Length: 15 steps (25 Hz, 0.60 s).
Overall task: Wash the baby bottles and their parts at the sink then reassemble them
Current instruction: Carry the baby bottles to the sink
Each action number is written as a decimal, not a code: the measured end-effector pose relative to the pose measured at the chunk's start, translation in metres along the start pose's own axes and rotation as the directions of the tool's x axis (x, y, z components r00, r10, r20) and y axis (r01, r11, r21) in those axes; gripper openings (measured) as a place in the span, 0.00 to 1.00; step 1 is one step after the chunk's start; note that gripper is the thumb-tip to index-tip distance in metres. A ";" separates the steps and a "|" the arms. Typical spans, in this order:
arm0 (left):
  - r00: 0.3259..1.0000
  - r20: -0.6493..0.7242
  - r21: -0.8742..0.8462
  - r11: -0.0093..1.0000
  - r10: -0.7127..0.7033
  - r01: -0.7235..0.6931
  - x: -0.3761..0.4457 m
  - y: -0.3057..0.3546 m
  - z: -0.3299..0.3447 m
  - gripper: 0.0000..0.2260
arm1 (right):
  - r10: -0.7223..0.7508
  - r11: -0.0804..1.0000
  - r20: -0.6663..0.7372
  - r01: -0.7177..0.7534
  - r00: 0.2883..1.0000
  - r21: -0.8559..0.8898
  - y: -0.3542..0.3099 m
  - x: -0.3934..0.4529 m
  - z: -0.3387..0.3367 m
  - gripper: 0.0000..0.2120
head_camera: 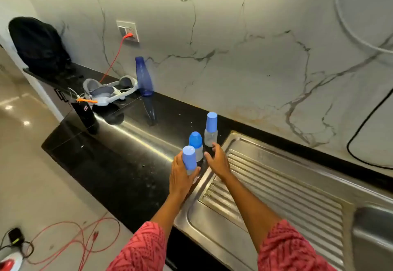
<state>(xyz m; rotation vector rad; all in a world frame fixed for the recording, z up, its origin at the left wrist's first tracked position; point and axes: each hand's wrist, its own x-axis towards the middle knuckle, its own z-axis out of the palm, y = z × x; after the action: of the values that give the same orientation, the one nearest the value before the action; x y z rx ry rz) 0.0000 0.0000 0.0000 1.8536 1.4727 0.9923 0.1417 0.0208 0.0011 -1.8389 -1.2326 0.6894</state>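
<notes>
Nearest bottle [189, 160] in left grip [180, 177], right hand [217, 160] beside

You wear a coral-pink top printed with darker red zigzag and line patterns. Its left sleeve [141, 249] and right sleeve [285, 249] both end short of the elbow, leaving your forearms bare. Your left hand [180, 177] and right hand [217, 161] carry no rings, bands or gloves.

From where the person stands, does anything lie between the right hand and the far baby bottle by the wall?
Nothing visible does. The right hand is open, its fingertips just short of the far baby bottle. The round-capped bottle stands to the left of that path, and the left hand grips the near bottle.
</notes>
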 end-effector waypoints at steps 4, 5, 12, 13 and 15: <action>0.997 -0.077 0.080 0.997 -0.004 0.010 0.009 -0.011 0.002 0.27 | -0.110 0.990 0.185 0.090 0.977 0.109 -0.018 0.048 0.015 0.41; 0.997 -0.079 0.084 0.996 -0.002 0.009 0.011 -0.015 0.003 0.27 | -0.123 0.989 0.201 0.104 0.972 0.102 -0.017 0.058 0.021 0.42; 0.999 -0.010 0.105 0.994 -0.033 0.034 0.011 -0.012 0.001 0.23 | -0.107 0.988 0.016 0.105 0.994 0.112 -0.005 0.040 0.005 0.24; 1.000 0.010 0.074 0.997 -0.029 0.028 0.009 -0.003 0.007 0.22 | -0.070 0.990 -0.033 0.074 0.997 0.117 0.001 0.029 -0.013 0.25; 0.999 0.049 0.030 1.000 0.002 -0.003 0.006 0.017 0.025 0.24 | -0.022 0.991 -0.125 0.038 0.992 0.126 0.018 0.003 -0.050 0.25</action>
<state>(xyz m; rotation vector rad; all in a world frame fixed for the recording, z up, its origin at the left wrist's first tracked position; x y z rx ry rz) 0.0301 0.0020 0.0005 1.8885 1.4644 0.9240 0.1915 0.0041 0.0121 -1.7276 -1.1081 0.6140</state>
